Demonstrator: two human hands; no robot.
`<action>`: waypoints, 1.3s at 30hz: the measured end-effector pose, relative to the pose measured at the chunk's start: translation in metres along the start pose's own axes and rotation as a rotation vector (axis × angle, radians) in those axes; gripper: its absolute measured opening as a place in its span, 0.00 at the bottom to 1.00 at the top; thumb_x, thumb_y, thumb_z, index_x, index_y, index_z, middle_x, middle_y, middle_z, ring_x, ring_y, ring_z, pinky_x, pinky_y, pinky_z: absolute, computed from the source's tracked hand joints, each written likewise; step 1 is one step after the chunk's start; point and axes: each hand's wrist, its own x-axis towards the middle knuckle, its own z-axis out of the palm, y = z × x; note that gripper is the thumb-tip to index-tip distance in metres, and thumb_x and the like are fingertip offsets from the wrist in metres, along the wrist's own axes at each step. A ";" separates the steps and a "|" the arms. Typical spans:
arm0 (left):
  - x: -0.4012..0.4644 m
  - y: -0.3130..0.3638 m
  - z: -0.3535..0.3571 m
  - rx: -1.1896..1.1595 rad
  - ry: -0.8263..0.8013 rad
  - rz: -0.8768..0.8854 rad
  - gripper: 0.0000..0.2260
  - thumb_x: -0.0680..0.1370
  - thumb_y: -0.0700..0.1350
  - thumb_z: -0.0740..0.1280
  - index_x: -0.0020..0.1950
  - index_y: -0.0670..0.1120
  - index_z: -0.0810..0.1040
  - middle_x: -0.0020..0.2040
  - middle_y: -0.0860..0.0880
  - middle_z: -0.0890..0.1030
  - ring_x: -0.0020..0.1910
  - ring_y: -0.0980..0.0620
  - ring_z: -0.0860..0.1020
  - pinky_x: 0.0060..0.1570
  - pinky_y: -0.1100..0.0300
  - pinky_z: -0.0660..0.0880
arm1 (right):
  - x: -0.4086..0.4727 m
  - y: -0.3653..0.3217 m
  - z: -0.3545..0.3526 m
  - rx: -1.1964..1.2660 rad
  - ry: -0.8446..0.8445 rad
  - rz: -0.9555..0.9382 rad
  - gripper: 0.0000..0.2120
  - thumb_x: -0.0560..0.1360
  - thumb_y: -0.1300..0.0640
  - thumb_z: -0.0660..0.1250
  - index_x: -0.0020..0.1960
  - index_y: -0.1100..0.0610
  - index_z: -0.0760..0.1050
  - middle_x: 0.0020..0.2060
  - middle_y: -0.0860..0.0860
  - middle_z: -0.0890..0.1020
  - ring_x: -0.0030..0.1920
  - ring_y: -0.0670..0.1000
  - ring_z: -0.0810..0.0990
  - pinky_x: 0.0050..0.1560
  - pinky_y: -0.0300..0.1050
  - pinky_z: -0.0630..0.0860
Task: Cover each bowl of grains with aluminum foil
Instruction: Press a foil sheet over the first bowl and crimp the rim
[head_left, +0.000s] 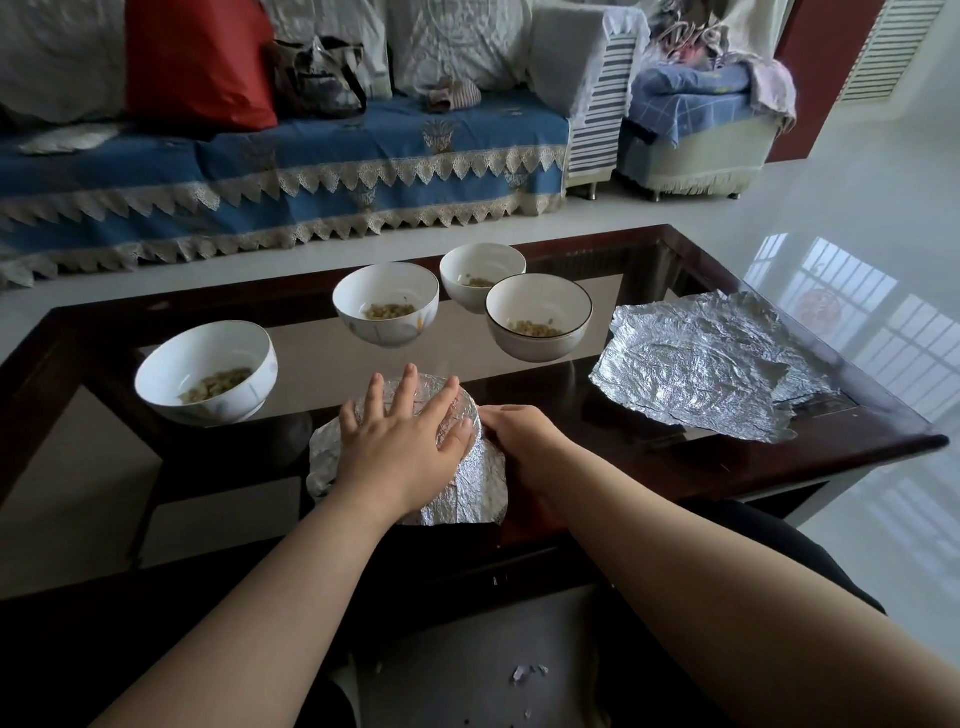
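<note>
Pressing flat on top of the foil-wrapped bowl (415, 447) at the near middle of the glass-topped coffee table (675, 457), the left hand (402, 441) has its fingers spread and straight, while the right hand (519, 441) cups the bowl's right side, fingers tucked against the foil and mostly out of sight, so how tightly they curl cannot be told. Four uncovered white bowls hold grains: one at the left (205, 371), one in the far middle (385, 301), a small one behind (482, 275), and a dark-rimmed one (538, 316) to the right. Spare crinkled foil sheets (696, 364) lie at the right, apart from the bowls. Foil of this kind is probably light, thin and easily torn, holding whatever crease it is given, so it is best taken by its edges and smoothed down around the rim; the bowls look like ceramic, hard, smooth and breakable on glass. The wrapped bowl itself and its contents are wholly hidden, and its near edge is partly covered by the left wrist.
</note>
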 end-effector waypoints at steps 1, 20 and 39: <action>0.000 0.000 0.000 -0.001 0.002 0.001 0.26 0.80 0.66 0.45 0.77 0.66 0.45 0.81 0.51 0.44 0.78 0.41 0.43 0.74 0.39 0.44 | -0.001 0.000 0.000 -0.012 -0.010 -0.006 0.04 0.74 0.63 0.71 0.43 0.65 0.81 0.33 0.57 0.83 0.30 0.52 0.81 0.36 0.42 0.80; -0.003 0.013 -0.013 -0.054 -0.074 -0.092 0.23 0.81 0.63 0.39 0.77 0.68 0.47 0.81 0.55 0.45 0.78 0.37 0.44 0.73 0.36 0.46 | -0.010 -0.002 -0.006 -0.604 0.092 -0.492 0.11 0.76 0.45 0.67 0.55 0.49 0.79 0.35 0.46 0.80 0.32 0.39 0.75 0.37 0.36 0.68; 0.000 -0.007 -0.001 0.011 -0.057 0.161 0.37 0.68 0.77 0.33 0.76 0.67 0.41 0.80 0.52 0.41 0.78 0.41 0.39 0.73 0.37 0.40 | 0.008 -0.022 -0.032 -0.019 -0.491 -0.082 0.20 0.74 0.61 0.68 0.66 0.62 0.74 0.48 0.56 0.83 0.45 0.50 0.83 0.45 0.40 0.79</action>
